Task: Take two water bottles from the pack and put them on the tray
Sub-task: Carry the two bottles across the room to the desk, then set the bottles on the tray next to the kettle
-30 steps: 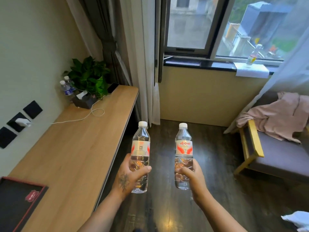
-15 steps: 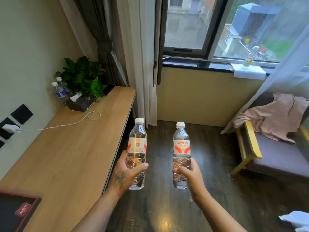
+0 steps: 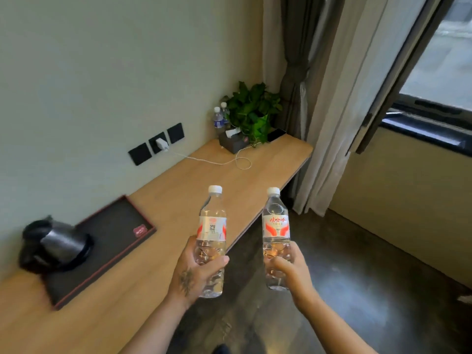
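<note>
A: What did each hand hold?

B: The left hand [image 3: 196, 273] had its grip wrapped around the lower body of the left bottle [image 3: 211, 241], thumb across the front. The right hand [image 3: 290, 270] had its grip wrapped likewise around the lower half of the right bottle [image 3: 276, 238]. Both bottles were clear, white-capped, with red-and-white labels, and stood nearly upright, apart from each other.

A: Where were the bottles relative to the desk?

B: Both were held in the air. The left bottle hung over the desk's [image 3: 178, 190] front edge; the right bottle hung over the dark floor [image 3: 357, 264], just beyond that edge.

A: And the tray?

B: The tray [image 3: 122, 226], dark with a reddish rim, lay on the desk against the wall, well to the left of the hands. A dark kettle [image 3: 55, 245] stood on its near-left part, blurred; a small red card [image 3: 139, 230] lay near its right corner. The remainder of its surface was bare.

A: What occupied the far end of the desk?

B: A potted plant [image 3: 252, 111], two small bottles [image 3: 220, 116] beside it, a dark tissue box [image 3: 233, 141], and a white cable [image 3: 217, 162] running from a charger [image 3: 161, 143] plugged into the wall.
</note>
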Demonstrator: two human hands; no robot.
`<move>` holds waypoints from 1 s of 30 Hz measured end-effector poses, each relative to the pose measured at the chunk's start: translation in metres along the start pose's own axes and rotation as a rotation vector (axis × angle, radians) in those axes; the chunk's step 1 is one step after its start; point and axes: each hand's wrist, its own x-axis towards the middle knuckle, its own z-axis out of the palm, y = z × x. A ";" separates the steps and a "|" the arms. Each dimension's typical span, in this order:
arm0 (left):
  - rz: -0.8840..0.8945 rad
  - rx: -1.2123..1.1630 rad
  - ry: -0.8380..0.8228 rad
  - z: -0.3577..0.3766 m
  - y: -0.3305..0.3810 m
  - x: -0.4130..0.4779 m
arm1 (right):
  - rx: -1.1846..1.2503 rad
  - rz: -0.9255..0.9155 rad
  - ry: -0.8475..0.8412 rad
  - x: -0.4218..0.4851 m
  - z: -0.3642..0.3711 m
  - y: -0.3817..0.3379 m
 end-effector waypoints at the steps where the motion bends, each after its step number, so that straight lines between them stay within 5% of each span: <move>1: -0.006 -0.024 0.061 -0.013 -0.003 -0.006 | -0.003 -0.003 -0.054 0.005 0.014 -0.002; 14: -0.117 -0.320 0.678 -0.158 -0.063 -0.085 | -0.064 0.042 -0.681 0.022 0.203 -0.008; 30: -0.119 -0.303 0.618 -0.283 -0.074 -0.033 | -0.100 0.057 -0.664 0.043 0.349 -0.015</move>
